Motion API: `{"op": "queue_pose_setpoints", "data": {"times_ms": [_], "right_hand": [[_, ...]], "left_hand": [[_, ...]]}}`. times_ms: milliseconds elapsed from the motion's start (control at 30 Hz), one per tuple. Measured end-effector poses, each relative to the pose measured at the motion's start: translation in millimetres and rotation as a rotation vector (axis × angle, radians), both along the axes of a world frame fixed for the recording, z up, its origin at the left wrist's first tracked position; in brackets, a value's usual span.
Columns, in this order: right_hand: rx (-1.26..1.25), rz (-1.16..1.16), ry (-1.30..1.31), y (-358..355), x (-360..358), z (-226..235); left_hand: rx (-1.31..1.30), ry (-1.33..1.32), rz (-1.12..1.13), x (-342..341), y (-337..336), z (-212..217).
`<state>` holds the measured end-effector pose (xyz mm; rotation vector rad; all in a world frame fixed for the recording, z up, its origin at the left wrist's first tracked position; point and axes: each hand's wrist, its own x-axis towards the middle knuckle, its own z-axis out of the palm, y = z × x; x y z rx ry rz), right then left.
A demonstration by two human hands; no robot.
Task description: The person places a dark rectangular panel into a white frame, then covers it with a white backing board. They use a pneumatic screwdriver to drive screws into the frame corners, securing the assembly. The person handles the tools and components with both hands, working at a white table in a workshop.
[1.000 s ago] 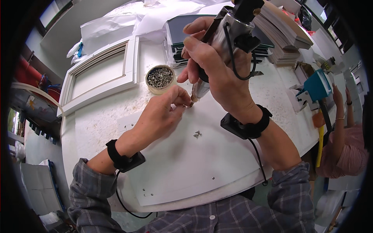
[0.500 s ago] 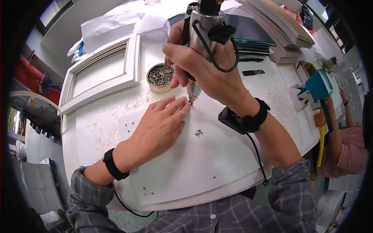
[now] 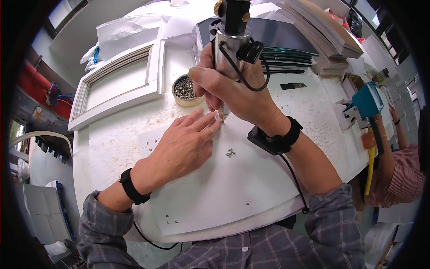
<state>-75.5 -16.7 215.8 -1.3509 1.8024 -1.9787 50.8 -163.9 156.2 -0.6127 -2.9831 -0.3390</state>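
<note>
My right hand (image 3: 239, 92) is wrapped round an upright silver in-line power screwdriver (image 3: 233, 41) with a black top and a thin black cable loop. Its lower end points down at the far part of a white panel (image 3: 219, 188). My left hand (image 3: 181, 141) lies flat on that panel, fingers stretched toward the screwdriver's tip. Whatever sits right under the tip is mostly hidden by the fingertips. A few loose screws (image 3: 230, 153) lie on the panel, right of my left hand. Several screw heads show in the panel near its corners. Beyond my left hand stands a round tub of screws (image 3: 184, 88).
At the far left a white frame (image 3: 117, 83) lies on the white table (image 3: 105, 154). Dark glass sheets (image 3: 286, 38) and stacked boards (image 3: 320, 36) stand at the back. A dark flat blade-like piece (image 3: 293, 85) and a teal tape dispenser (image 3: 365, 101) lie right, near a co-worker's arm (image 3: 386, 152).
My right hand and the screwdriver have come down slightly, showing more of the tool's black top. My left hand stays almost in place, and the view has shifted a little.
</note>
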Motion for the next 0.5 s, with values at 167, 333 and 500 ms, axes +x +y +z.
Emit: {"op": "queue_pose_setpoints", "data": {"times_ms": [167,333,500], "right_hand": [[-0.149,0.065,-0.023,7.4,4.8,21.8],[-0.241,0.157,0.007,69.1,-1.0,49.5],[-0.346,-0.113,-0.048,134.1,15.0,45.0]], "left_hand": [[-0.01,0.076,0.025,2.6,-0.6,2.3],[0.194,0.001,0.091,24.2,28.8,12.5],[0.101,0.067,0.093,27.1,54.1,10.4]]}}
